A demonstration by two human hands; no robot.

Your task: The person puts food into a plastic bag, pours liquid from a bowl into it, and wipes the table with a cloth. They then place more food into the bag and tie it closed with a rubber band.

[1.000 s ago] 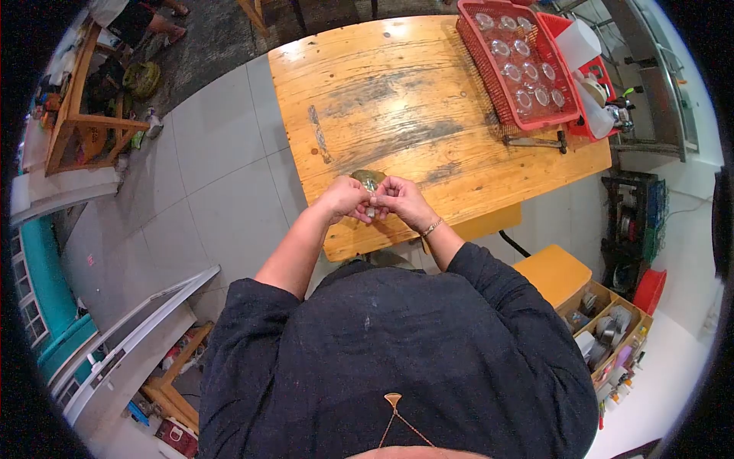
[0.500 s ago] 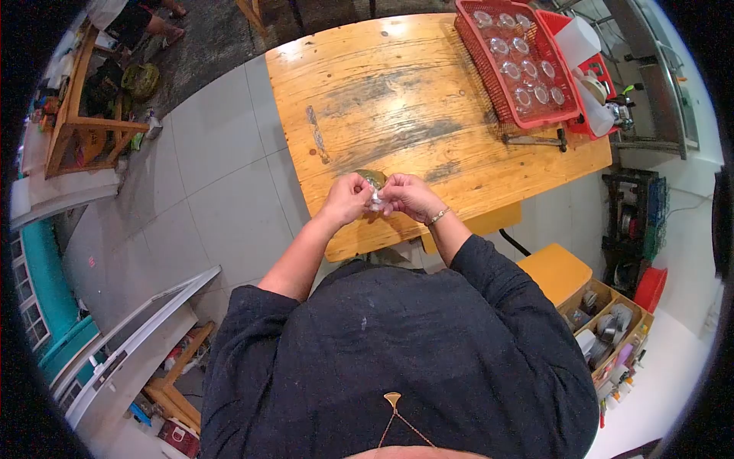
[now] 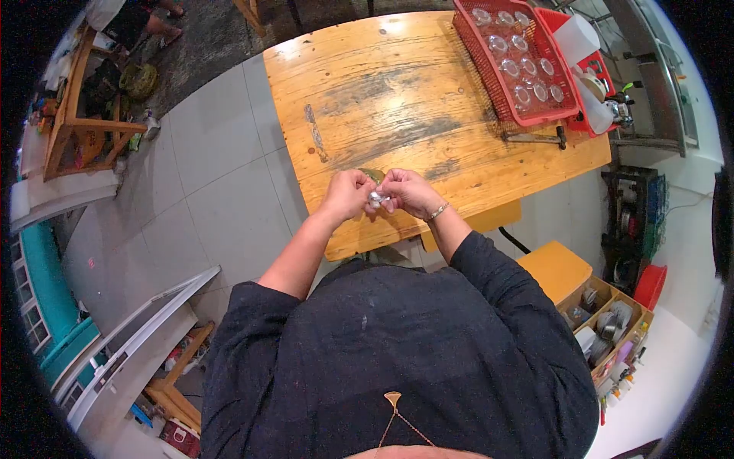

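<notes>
My left hand (image 3: 348, 194) and my right hand (image 3: 408, 193) meet over the near left edge of the wooden table (image 3: 344, 84). Their fingers pinch a small silvery, shiny piece (image 3: 375, 199) between them. Just beyond the fingertips a greenish, rounded object (image 3: 373, 174) shows in part; the hands cover the rest, so I cannot tell whether it is joined to the silvery piece. A bracelet circles my right wrist.
A red basket (image 3: 569, 113) of upturned clear glasses stands at the table's far right, beside a red crate with white containers. A yellow stool (image 3: 556, 272) is at the right. Part of a person (image 3: 157, 27) shows far left.
My fingers have shifted slightly around the silvery piece, which shows more clearly now. Less of the greenish object is visible beyond them.
</notes>
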